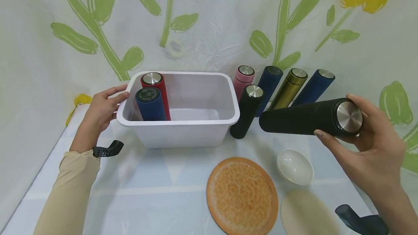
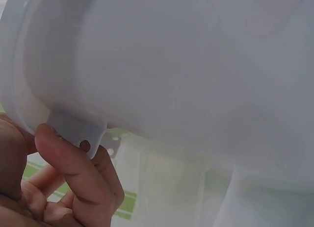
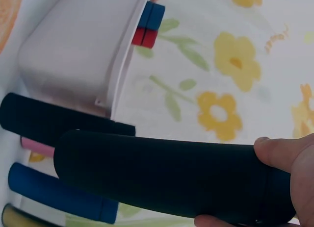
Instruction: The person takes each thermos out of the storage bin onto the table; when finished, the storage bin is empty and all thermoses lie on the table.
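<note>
In right hand [image 1: 378, 148], black bottle [image 1: 302, 117]

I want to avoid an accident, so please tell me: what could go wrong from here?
The right hand grips the large black bottle only at its capped end: it could slip and strike the white bowl nearby. Its free end could also knock over the smaller black bottle.

Flower-printed sheeting [image 1: 222, 21] behind a pale tabletop [image 1: 156, 191] shows a draped corner, room type unclear.
</note>
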Tool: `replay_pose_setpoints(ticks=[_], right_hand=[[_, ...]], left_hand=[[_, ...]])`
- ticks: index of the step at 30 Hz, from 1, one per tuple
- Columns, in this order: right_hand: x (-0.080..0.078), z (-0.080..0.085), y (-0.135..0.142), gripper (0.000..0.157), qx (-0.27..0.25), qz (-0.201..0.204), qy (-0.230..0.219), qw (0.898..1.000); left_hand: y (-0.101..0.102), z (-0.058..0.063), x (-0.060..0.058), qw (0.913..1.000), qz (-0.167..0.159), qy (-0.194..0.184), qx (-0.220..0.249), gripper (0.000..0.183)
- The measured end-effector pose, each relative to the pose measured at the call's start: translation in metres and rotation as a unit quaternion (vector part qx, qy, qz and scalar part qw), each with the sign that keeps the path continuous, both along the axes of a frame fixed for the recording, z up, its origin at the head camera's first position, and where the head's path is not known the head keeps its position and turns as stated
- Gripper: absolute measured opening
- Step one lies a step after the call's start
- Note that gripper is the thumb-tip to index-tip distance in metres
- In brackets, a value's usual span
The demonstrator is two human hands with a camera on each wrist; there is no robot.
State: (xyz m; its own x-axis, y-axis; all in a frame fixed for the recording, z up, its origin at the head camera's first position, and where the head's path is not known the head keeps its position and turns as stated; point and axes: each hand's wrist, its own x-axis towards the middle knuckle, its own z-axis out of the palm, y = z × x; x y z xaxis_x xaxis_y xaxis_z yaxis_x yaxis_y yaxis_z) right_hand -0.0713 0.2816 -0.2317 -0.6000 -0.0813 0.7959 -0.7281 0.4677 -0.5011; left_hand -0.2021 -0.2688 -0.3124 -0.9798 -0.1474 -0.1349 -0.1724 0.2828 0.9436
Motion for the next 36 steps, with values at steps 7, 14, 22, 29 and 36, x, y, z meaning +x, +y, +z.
replay_pose_setpoints(ticks=[7, 14, 22, 29, 36], right_hand=[[-0.011, -0.004, 0.013, 0.081, 0.042, -0.056, -0.026, 0.997], [-0.019, -0.007, 0.02, 0.095, 0.059, -0.088, -0.037, 0.994], [-0.027, -0.01, 0.022, 0.095, 0.063, -0.095, -0.043, 0.993], [-0.035, -0.016, 0.02, 0.093, 0.062, -0.096, -0.048, 0.992], [-0.046, -0.022, 0.022, 0.093, 0.079, -0.109, -0.057, 0.989]], left_hand=[[-0.001, 0.0, 0.002, 1.0, -0.007, 0.0, -0.001, 0.068], [-0.003, -0.001, -0.001, 0.9998, -0.011, 0.008, -0.017, 0.068], [-0.005, -0.002, 0.0, 0.9999, -0.004, 0.009, -0.01, 0.063], [-0.009, -0.003, 0.001, 0.9999, -0.002, 0.011, -0.006, 0.063], [-0.009, -0.004, -0.001, 0.9998, 0.0, 0.018, -0.012, 0.064]])
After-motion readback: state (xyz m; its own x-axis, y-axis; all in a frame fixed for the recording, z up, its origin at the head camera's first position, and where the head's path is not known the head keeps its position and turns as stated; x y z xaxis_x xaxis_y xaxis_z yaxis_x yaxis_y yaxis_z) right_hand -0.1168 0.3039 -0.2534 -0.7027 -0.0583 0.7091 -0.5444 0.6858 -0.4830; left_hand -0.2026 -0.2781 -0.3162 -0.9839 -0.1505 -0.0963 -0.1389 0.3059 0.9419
